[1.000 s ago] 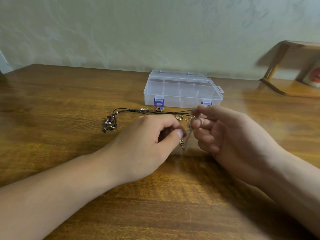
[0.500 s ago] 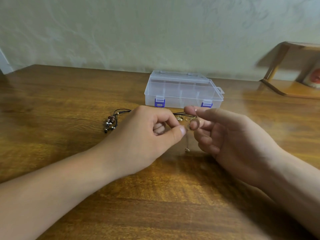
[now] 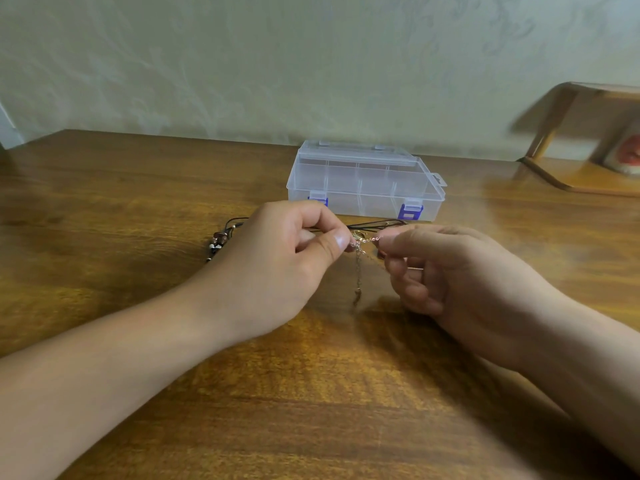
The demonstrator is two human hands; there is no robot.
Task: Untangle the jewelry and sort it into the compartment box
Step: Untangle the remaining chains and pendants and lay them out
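Note:
A thin metal chain [image 3: 358, 268] is stretched between my two hands just above the wooden table [image 3: 121, 209]. My left hand [image 3: 277, 265] pinches one end between thumb and forefinger. My right hand [image 3: 450, 271] pinches the other end, and a loose tail with a small clasp hangs down between them. A black cord necklace [image 3: 377, 224] with dark beads [image 3: 218, 242] lies on the table behind my hands, partly hidden by them. The clear compartment box [image 3: 363, 183] with blue latches stands shut further back.
A wooden stand [image 3: 571, 147] with a picture sits at the back right. A pale wall rises behind the table's far edge. Bare wood stretches to the left and in front of my forearms.
Both hands rose slightly and drew apart. The chain, earlier dangling from my right fingers, is now pulled taut between both hands with its tail hanging.

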